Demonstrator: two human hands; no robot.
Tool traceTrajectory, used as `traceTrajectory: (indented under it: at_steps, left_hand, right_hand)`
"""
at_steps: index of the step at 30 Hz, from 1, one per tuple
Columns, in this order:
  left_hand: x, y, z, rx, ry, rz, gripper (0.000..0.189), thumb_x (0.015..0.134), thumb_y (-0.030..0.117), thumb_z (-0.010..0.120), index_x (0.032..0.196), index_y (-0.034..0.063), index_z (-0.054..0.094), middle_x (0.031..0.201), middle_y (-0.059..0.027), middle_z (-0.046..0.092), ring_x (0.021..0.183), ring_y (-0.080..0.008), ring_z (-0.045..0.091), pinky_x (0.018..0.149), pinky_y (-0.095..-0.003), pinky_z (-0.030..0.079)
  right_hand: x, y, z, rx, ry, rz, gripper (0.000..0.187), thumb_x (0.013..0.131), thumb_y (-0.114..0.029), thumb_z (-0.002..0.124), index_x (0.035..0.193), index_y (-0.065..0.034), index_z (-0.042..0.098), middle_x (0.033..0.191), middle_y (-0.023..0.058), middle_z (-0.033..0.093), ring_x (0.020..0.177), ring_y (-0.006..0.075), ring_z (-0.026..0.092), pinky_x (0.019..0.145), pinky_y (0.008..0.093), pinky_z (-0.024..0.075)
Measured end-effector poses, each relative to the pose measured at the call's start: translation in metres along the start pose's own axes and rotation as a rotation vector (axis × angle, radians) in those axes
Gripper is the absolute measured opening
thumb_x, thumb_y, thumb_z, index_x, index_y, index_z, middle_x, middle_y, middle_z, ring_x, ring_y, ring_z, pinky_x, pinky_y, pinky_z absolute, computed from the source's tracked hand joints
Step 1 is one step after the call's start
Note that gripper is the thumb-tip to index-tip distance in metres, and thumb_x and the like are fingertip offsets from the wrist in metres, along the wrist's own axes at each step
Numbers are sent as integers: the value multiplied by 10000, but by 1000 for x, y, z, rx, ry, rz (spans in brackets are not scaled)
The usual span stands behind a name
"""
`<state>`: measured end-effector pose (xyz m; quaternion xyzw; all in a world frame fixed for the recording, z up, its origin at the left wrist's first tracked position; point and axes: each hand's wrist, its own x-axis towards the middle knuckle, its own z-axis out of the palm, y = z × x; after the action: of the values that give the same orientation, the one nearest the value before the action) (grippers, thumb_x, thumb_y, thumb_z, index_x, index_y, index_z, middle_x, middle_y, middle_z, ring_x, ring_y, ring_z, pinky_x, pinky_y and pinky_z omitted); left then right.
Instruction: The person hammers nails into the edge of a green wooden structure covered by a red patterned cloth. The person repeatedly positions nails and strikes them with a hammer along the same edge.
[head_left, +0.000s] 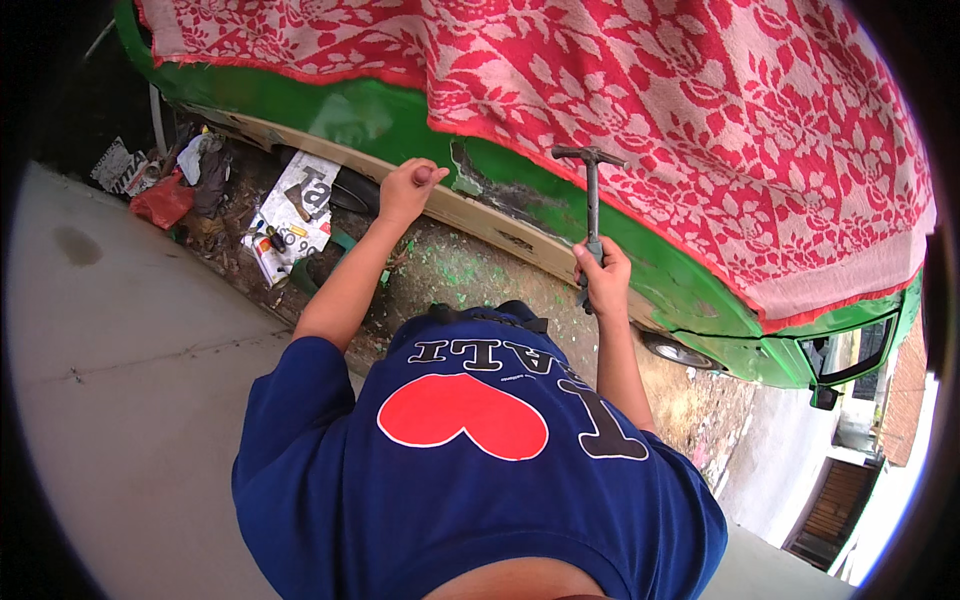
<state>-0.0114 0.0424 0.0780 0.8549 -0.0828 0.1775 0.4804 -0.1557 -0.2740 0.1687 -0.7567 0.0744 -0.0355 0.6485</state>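
Note:
My left hand (405, 191) is closed around a brown, round-ended tool handle (422, 175); the rest of that tool is hidden by my fist. It is in front of the lower green side panel (352, 116) of a vehicle, near its beige lower edge (480, 219). In my right hand (606, 276) is a body hammer (592, 187), gripped by its grey handle with the slim metal head upward, in front of the panel and the cloth's edge. Between the two hands, a patch of broken paint and dark, damaged metal (499, 184) shows on the panel.
A red-and-pink floral cloth (645, 90) covers the upper vehicle. Below lie green paint flakes (450, 266), a printed sheet (300, 202) with small items, a spray can (270, 259) and a red plastic bag (161, 201). Wheel (679, 351) and side mirror (823, 396) are at right.

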Motion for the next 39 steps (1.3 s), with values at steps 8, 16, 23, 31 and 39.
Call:
traceTrajectory:
  at_steps: [8,16,23,31,39]
  left_hand:
    - [-29,-18,1,-480,-250,-446,234,875,232,756,797,57,622,890,-2,671,752,-78,600,619,-261,465]
    - [-49,29,4,-611,-97,-270,240,951,123,648,774,38,509,1115,-72,624,889,-111,581,793,-270,491]
    - [-35,31,10,-539,-42,68,202,938,27,617,796,11,475,1047,-82,550,934,-143,566,855,-284,471]
    - [-28,26,23,-678,-3,144,216,907,-1,634,788,17,455,1048,-86,549,901,-138,559,844,-288,472]
    - [-23,13,19,-712,-7,191,240,899,9,636,769,23,435,1037,-91,529,913,-164,578,857,-306,475]
  right_hand:
    - [14,13,-27,-23,-50,51,229,886,-110,710,1080,-28,619,743,-3,579,611,77,555,543,249,455]
    - [-1,37,-44,-164,-135,131,241,862,-150,745,1051,-19,673,676,-17,570,553,72,531,504,256,431]
    - [-5,37,-47,-87,-159,141,222,855,-138,740,1039,-26,685,685,-23,587,539,65,530,495,242,429]
    - [-5,13,-43,-118,-76,132,189,855,-110,729,1012,-17,681,679,-27,586,534,58,524,489,232,418]
    - [-11,-5,-10,-97,0,152,192,851,-94,728,1015,-8,677,681,-25,587,540,55,527,485,225,405]
